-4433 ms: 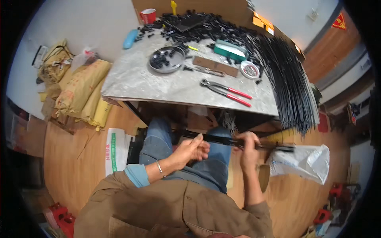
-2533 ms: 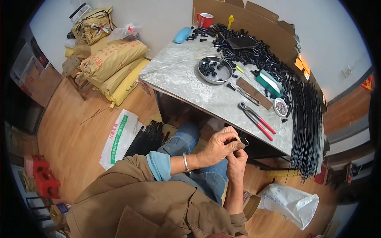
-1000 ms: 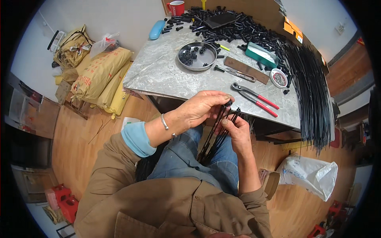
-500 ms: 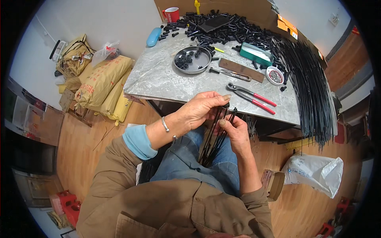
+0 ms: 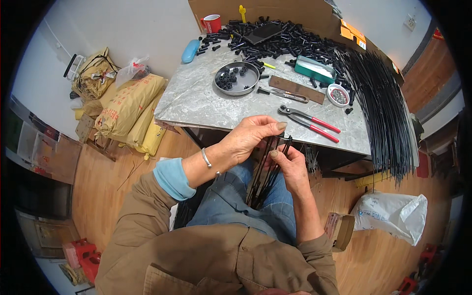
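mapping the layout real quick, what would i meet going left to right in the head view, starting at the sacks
Sacks, blue case, red mug, left hand, right hand, white dish, black rods on the table.

Two hands (image 5: 248, 140) (image 5: 291, 164), one mug (image 5: 212, 24), one pan (image 5: 250, 78)

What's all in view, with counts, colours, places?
Thin rods: several, black, in hands
Rod bundle: one, black, table right
Small pieces: many, black, table back
Table: one, grey, ahead
Dish: one, silver, table left
Pincers: one, red-handled, table front
Strip: one, brown, behind pincers
Box: one, green, behind strip
Bowl: one, white, right of strip
Mug: one, red, table back
Case: one, blue, near mug
Sacks: several, mostly tan, left of table
Bag: one, white, floor right
Left hand: one, bare, pinching rods
Right hand: one, bare, holding rods
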### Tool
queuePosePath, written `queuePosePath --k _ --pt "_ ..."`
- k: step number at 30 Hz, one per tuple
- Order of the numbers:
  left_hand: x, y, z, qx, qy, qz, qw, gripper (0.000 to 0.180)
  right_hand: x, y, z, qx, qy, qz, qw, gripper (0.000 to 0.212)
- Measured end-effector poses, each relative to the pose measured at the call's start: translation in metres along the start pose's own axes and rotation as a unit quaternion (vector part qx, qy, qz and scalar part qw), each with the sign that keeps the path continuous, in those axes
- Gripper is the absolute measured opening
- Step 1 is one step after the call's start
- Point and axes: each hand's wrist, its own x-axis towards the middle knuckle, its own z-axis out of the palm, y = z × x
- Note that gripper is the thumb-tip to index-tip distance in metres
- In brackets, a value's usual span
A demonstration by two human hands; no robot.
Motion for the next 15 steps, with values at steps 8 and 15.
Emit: queuePosePath --k 8,15 --pt "-0.004 0.007 0.003 0.141 -0.075 0.093 0.983 0.026 -0.001 -0.001 -0.006 0.011 -0.011 -0.004 1.0 0.023" --pt "-0.009 0.005 0.002 0.13 -0.09 0.114 0.981 0.026 -0.009 -0.018 -0.011 0.146 0.017 0.026 0.989 0.016"
